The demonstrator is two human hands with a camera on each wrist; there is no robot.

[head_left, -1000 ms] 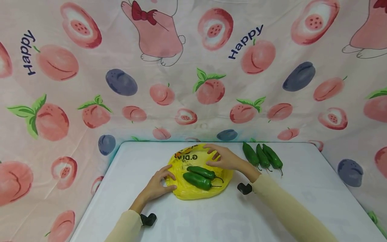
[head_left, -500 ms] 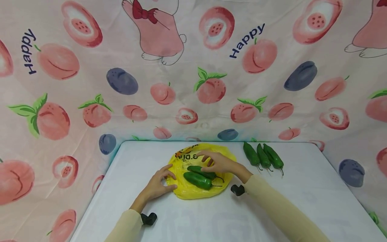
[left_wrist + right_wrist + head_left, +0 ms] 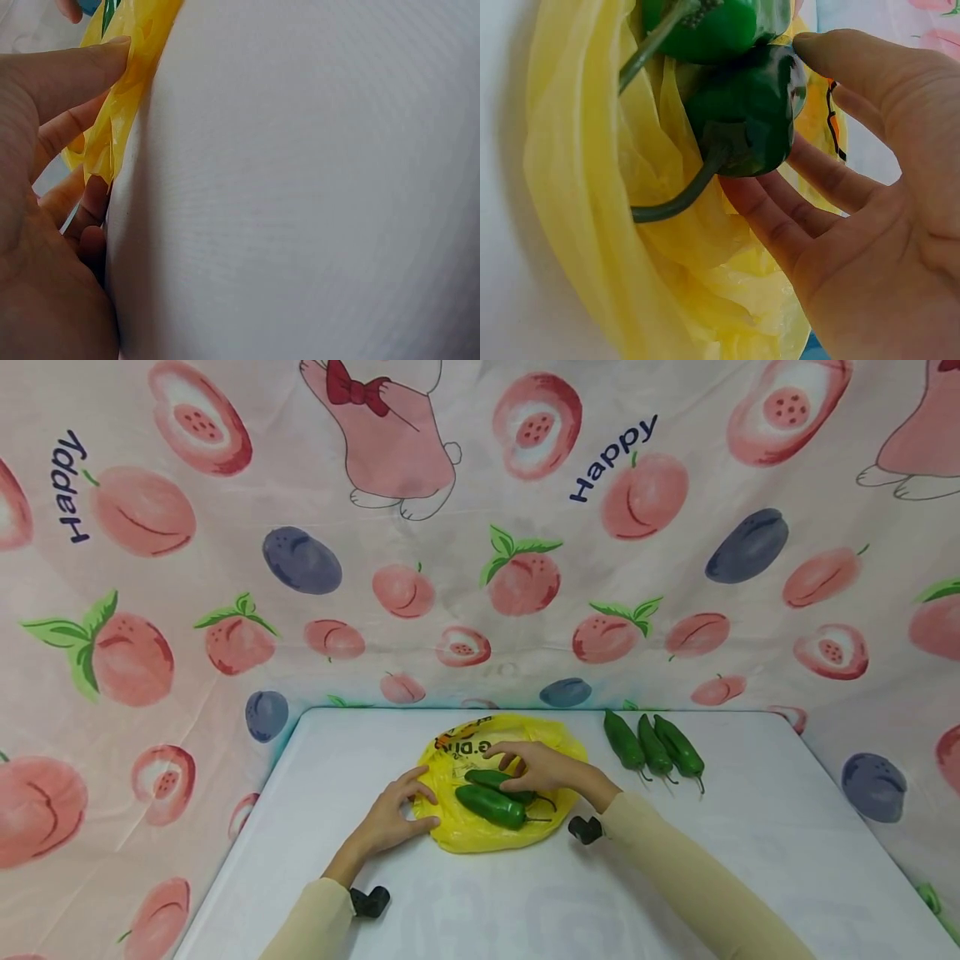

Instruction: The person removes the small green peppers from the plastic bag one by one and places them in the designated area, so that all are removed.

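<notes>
A crumpled yellow plastic bag [image 3: 457,835] lies on the white table in the head view, with two green chili peppers on it. My right hand [image 3: 542,768] reaches over the bag from the right and pinches the farther pepper [image 3: 483,778] near its stem end. In the right wrist view, the thumb touches one side of that pepper [image 3: 739,112] and the fingers lie along the other. The nearer pepper [image 3: 491,807] sits beside it, stem to the right. My left hand [image 3: 393,810] rests at the bag's left edge, thumb and fingers spread apart against the plastic.
Three more green chili peppers [image 3: 654,745] lie side by side at the back right of the white table [image 3: 525,910]. A fruit-printed cloth [image 3: 465,577] hangs behind and at both sides of the table.
My right hand has moved left and down onto the farther pepper, its thumb and fingers closing around it. The left hand stays at the bag's edge.
</notes>
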